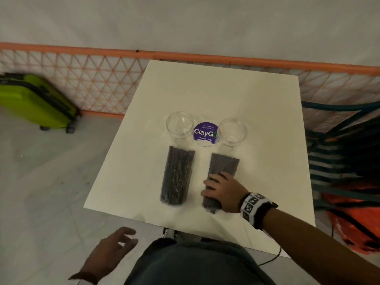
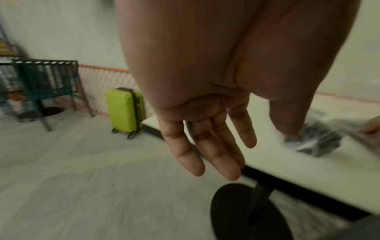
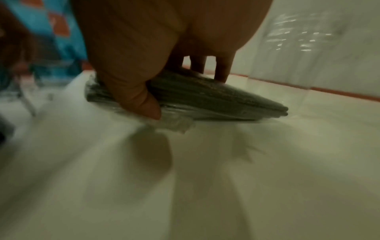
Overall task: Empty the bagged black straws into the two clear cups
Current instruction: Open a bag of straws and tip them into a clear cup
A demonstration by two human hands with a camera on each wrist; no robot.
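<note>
Two clear bags of black straws lie side by side on the white table [image 1: 226, 93]. The left bag [image 1: 176, 175] lies untouched. My right hand [image 1: 224, 190] grips the near half of the right bag [image 1: 224, 165], thumb on one side and fingers over the top; the right wrist view shows that bag [image 3: 205, 100] tilted, its near end off the table. Two empty clear cups stand just beyond the bags, the left cup [image 1: 180, 125] and the right cup [image 1: 232, 131]. My left hand [image 1: 115, 249] hangs open below the table's near edge, fingers [image 2: 216, 151] straight, holding nothing.
A round purple sticker [image 1: 204, 131] sits between the cups. An orange lattice fence [image 1: 82, 83] runs behind the table. A lime green suitcase [image 1: 35, 101] stands on the floor at left. Stacked dark chairs [image 1: 345, 145] and an orange item [image 1: 357, 219] crowd the right side.
</note>
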